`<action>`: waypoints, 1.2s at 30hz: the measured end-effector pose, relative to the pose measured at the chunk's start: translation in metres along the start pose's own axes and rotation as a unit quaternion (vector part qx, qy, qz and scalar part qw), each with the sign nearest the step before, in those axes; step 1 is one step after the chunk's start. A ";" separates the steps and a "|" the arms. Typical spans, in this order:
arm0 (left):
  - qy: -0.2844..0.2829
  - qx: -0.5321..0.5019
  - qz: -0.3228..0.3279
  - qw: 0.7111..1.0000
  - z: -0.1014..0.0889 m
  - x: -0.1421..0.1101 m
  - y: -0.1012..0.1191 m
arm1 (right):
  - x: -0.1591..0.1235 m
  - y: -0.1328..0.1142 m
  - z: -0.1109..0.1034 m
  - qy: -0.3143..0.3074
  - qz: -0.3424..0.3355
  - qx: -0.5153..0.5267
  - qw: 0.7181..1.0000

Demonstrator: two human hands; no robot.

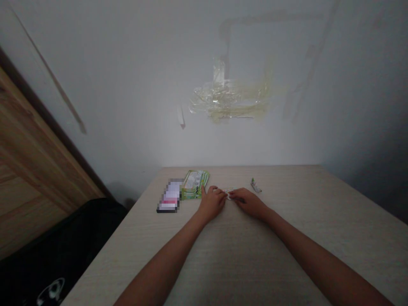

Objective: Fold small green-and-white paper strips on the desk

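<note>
A small, flat whitish piece with faint marks (228, 190) lies on the table between my hands, partly covered by fingers. My left hand (212, 203) is palm down, its fingers closed at the piece's left side and one outer finger stretched toward the packets. With fingers pinched together, my right hand (251, 203) grips the piece's near right edge. A stack of green and white printed packets (193, 183) lies just beyond and left of my left hand. Right of and beyond my right hand rests a small crumpled white and green wrapper (255, 185).
A phone-like device with a pixelated screen (170, 196) lies left of the packets on the pale wooden table (302, 204). The wall (134, 85) behind bears clear tape (229, 100). At left are a wooden panel (28, 161) and a black item (73, 246).
</note>
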State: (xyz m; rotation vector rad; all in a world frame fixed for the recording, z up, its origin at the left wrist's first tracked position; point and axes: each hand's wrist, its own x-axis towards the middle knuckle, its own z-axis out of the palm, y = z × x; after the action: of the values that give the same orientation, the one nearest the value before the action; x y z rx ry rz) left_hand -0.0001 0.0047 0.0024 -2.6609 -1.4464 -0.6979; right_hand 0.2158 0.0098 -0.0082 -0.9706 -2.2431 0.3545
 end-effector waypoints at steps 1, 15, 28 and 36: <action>-0.002 -0.002 -0.001 1.000 0.000 0.000 0.000 | 0.000 -0.001 -0.001 0.001 0.006 -0.002 1.000; 0.013 0.051 0.027 0.998 -0.010 0.000 0.006 | -0.001 -0.007 -0.002 -0.002 0.035 -0.022 0.999; 0.010 0.033 0.006 0.999 -0.007 0.002 0.005 | 0.001 -0.003 0.001 -0.013 0.025 -0.039 0.999; -0.038 -0.018 -0.036 0.998 -0.006 0.000 -0.007 | 0.006 -0.005 0.002 -0.018 0.030 -0.054 0.998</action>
State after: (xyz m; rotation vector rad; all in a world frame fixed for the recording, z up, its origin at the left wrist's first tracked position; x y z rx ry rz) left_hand -0.0077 0.0069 0.0061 -2.7026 -1.5701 -0.6385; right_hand 0.2085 0.0102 -0.0048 -1.0962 -2.2884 0.2817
